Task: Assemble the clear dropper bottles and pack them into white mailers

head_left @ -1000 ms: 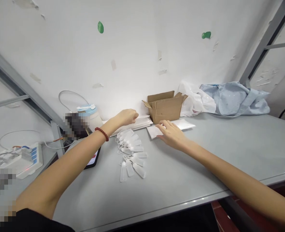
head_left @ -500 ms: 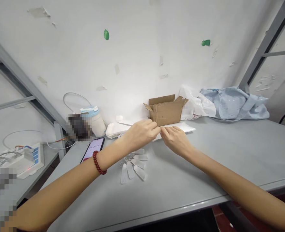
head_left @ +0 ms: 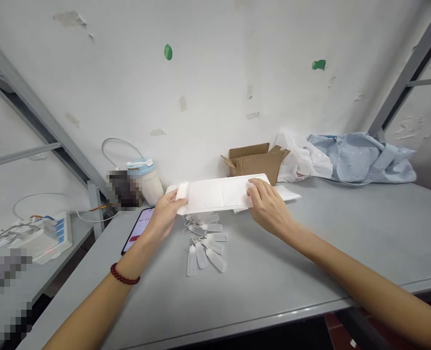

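A white padded envelope [head_left: 219,194] is stretched level between my two hands above the table. My left hand [head_left: 164,211] pinches its left end, thumb on top near the flap. My right hand [head_left: 268,204] has its fingers curled over the right end. Just below the envelope lie several flat, frosted plastic tags [head_left: 201,255] with thin loops, fanned out in a loose pile. Another white envelope [head_left: 288,193] lies flat on the table, partly hidden behind my right hand and the held one.
An open cardboard box [head_left: 254,160] stands against the wall, beside a white plastic bag [head_left: 303,155] and a folded light-blue cloth [head_left: 361,158]. Left are a phone [head_left: 137,228], a blue-lidded cup [head_left: 150,182] and a power strip [head_left: 53,238] with cables on a separate surface.
My hands were close together in front of the box; now they are apart with the white padded envelope spread between them. My left hand moved left. The view shifted slightly.
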The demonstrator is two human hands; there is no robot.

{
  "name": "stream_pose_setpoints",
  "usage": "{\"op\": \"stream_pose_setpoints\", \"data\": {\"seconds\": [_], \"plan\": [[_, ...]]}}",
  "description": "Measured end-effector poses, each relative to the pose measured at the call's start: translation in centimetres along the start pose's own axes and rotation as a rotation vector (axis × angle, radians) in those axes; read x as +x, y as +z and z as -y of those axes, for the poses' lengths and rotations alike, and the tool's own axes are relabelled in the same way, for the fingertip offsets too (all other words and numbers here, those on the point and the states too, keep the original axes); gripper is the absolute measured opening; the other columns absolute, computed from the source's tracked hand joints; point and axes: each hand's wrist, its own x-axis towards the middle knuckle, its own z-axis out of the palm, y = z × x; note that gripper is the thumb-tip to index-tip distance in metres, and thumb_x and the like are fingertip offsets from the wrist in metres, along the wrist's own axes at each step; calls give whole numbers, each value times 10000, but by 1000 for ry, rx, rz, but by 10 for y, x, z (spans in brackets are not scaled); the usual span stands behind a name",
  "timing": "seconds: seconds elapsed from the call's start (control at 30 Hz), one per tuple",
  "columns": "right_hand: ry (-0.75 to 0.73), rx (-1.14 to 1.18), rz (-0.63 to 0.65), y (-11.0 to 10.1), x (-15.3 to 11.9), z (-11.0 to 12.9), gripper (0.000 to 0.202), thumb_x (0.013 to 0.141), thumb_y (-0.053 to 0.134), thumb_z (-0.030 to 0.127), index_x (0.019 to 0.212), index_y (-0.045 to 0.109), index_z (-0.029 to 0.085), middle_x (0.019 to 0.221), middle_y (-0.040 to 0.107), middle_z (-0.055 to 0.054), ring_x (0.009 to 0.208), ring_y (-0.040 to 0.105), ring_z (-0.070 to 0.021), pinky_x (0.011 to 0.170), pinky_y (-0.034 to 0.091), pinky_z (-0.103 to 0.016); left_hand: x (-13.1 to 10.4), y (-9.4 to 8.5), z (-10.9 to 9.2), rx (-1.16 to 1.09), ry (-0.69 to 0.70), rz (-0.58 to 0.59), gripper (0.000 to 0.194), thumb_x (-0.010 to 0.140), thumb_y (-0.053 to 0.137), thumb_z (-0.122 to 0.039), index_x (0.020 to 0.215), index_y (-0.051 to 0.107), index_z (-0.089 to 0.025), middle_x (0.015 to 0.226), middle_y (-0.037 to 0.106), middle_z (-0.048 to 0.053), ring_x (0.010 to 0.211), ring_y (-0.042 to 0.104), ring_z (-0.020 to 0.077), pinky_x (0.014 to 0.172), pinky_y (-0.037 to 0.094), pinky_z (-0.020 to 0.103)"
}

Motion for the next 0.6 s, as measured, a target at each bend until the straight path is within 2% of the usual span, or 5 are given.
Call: {"op": "stream_pose_setpoints", "data": {"seconds": [0.1, 0.23, 0.3, 0.47, 0.6], "plan": [[-84, 66, 89, -3, -2, 6, 292, 801, 463, 156, 1089, 455, 111, 1291, 409, -244, 1222, 334, -357, 915, 322, -483, -10, 9, 6, -173, -12, 64, 546, 625, 694, -304, 1114, 557, -102, 937, 695, 88, 811, 654, 211, 713, 508, 296], [-212, 202, 232, -10, -5, 14, 707, 665, 638, 334, 1263, 326, 125, 1396, 256, -252, 1295, 194, -393, 979, 199, -587, -26, 23, 8, -224, -49, 254, 556, 607, 735, -298, 1105, 547, -136, 977, 691, 91, 814, 660, 205, 754, 517, 334], [-232, 292, 261, -12, -7, 17, 803, 635, 645, 405, 1296, 280, 131, 1394, 244, -247, 1297, 180, -389, 981, 184, -594, -34, 29, 7, -186, -38, 326, 520, 593, 750, -307, 1054, 572, -148, 968, 692, 80, 839, 653, 211, 766, 516, 337], [-280, 413, 212, -17, -8, 23, 817, 626, 631, 424, 1298, 264, 138, 1294, 337, -212, 1229, 269, -356, 991, 175, -563, -47, 35, 11, 14, -4, 317, 322, 659, 684, -424, 774, 626, -128, 739, 681, 38, 678, 621, 176, 584, 480, 252], [-307, 410, 153, -18, -7, 24, 688, 670, 613, 344, 1261, 317, 154, 1211, 418, -186, 1145, 350, -330, 946, 249, -517, -46, 30, 13, 148, -1, 271, 368, 748, 571, -487, 635, 575, -136, 531, 590, -2, 459, 519, 109, 436, 387, 210]]}}
